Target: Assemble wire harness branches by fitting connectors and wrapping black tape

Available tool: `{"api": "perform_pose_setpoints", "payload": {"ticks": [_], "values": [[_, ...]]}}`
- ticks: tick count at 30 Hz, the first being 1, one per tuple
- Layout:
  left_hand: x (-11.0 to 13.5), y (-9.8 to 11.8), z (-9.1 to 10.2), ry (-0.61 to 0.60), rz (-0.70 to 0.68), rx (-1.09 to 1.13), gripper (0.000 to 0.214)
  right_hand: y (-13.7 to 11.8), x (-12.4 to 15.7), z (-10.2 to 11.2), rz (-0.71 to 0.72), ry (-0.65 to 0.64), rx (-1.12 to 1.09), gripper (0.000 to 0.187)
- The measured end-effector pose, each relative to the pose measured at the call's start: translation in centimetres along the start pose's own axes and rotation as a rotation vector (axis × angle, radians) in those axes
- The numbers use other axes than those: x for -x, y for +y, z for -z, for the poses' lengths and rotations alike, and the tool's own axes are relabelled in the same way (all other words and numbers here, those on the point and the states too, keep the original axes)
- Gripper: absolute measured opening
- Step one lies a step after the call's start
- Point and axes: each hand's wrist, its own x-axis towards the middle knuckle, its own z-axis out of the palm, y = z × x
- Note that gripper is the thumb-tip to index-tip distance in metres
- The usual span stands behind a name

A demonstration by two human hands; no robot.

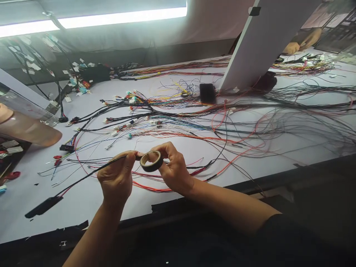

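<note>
My left hand (pixel 116 176) pinches a thin wire bundle (pixel 91 176) between thumb and fingers. The bundle slants down to the left and ends in a black wrapped piece (pixel 44 207) lying on the table. Just right of it, my right hand (pixel 174 167) grips a roll of black tape (pixel 152 161), its pale core facing up. The roll sits close to the left fingertips, against the bundle. Orange-red wires (pixel 151 190) run on the table below and behind both hands.
Long wire harnesses (pixel 178 115) with connectors spread across the white table (pixel 16 230). A grey upright panel (pixel 250 44) and a dark box (pixel 207 93) stand behind. Another person's arm (pixel 27 128) shows at left, and another person's hand (pixel 292 48) at far right.
</note>
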Motion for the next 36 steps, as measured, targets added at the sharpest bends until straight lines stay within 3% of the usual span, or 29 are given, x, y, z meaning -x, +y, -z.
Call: {"api": "perform_pose_setpoints", "payload": {"ticks": [2,4,8,10,15,17,21,25,28,31,34,36], "values": [[0.0,-0.1,0.0,0.014,0.005,0.041,0.007,-0.3,0.0,-0.1,-0.238,-0.014,-0.167,0.024],[0.0,-0.2,0.1,0.022,0.061,0.092,0.009,-0.5,-0.2,-0.3,-0.352,-0.026,-0.317,0.031],[0.0,-0.5,0.8,-0.112,0.258,0.132,0.023,-0.4,-0.6,-0.7,-0.373,-0.011,-0.411,0.035],[0.2,-0.5,0.9,-0.131,0.285,0.118,0.019,-0.3,-0.6,-0.7,-0.369,-0.020,-0.417,0.032],[0.5,-0.3,0.5,-0.088,0.170,0.070,0.008,0.0,-0.4,-0.3,-0.453,-0.044,-0.315,0.010],[0.5,-0.2,0.4,-0.073,0.107,0.031,0.008,0.1,-0.4,-0.1,-0.482,-0.090,-0.272,0.009],[0.2,0.5,0.3,-0.101,0.000,-0.049,0.006,-0.1,-1.1,0.5,-0.596,-0.275,-0.367,0.015],[-0.2,1.2,0.1,-0.183,-0.035,-0.004,0.005,-0.3,-2.3,1.5,-0.827,-0.589,-0.435,0.021],[-0.7,1.3,0.2,-0.260,-0.117,-0.024,0.006,-0.3,-2.7,2.2,-0.877,-0.885,-0.491,0.040],[-1.5,1.2,0.5,-0.425,-0.217,-0.057,0.012,-0.3,-2.7,2.6,-0.860,-1.125,-0.527,0.061],[-2.2,1.3,0.8,-0.524,-0.259,-0.117,0.012,-0.2,-2.4,3.1,-0.783,-1.190,-0.429,0.071],[-2.4,1.5,0.9,-0.488,-0.240,-0.147,0.009,-0.2,-2.0,3.5,-0.647,-1.064,-0.244,0.069]]}}
